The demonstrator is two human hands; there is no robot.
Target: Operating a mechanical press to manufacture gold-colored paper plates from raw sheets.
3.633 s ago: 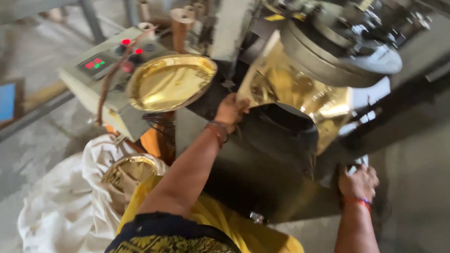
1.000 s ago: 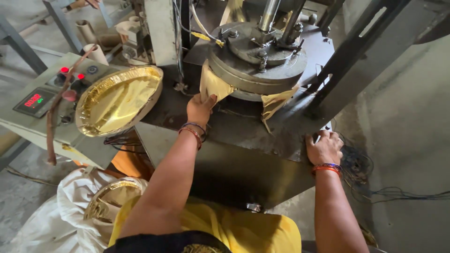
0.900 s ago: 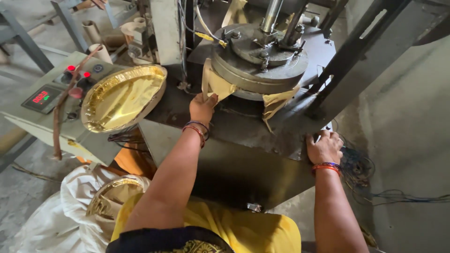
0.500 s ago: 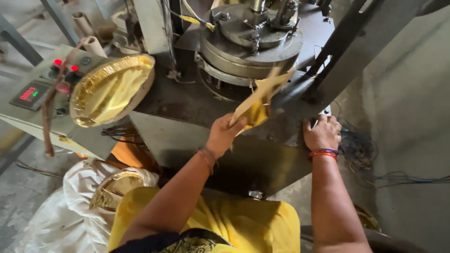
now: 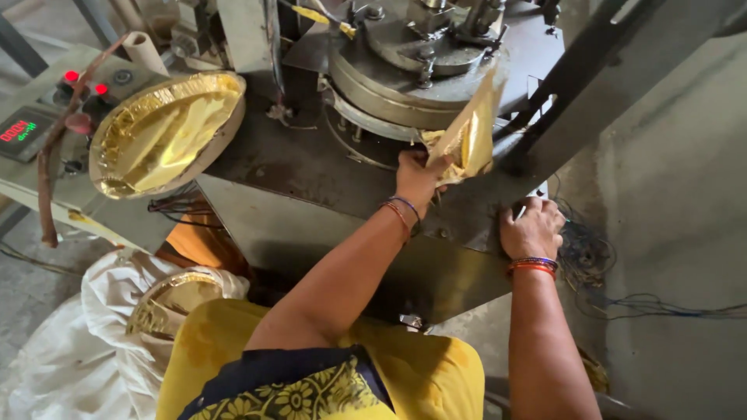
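- Head view: left hand [image 5: 420, 173] pinched a crumpled gold foil sheet [image 5: 469, 132] by its lower edge, holding it up against the front of the round press die [image 5: 405, 78] of the grey metal machine.
- Right hand [image 5: 531, 227] lay on the machine's sloped front panel [image 5: 436, 264], fingers curled over a small switch or lever; whether it gripped anything could not be told.
- Formed gold plate [image 5: 163, 132] sat tilted on the control box [image 5: 47, 148] at left. A second gold plate [image 5: 167, 299] rested in a white sack [image 5: 85, 350] on the floor.
- Risk, judged: fingers close to the die could be caught if the right hand triggers the press; thin foil could tear or crease on the die rim.
- Signs: small red-lit rectangular display [image 5: 19, 130] and two round red lamps [image 5: 84, 82] on the control box, upper left. No packages seen.
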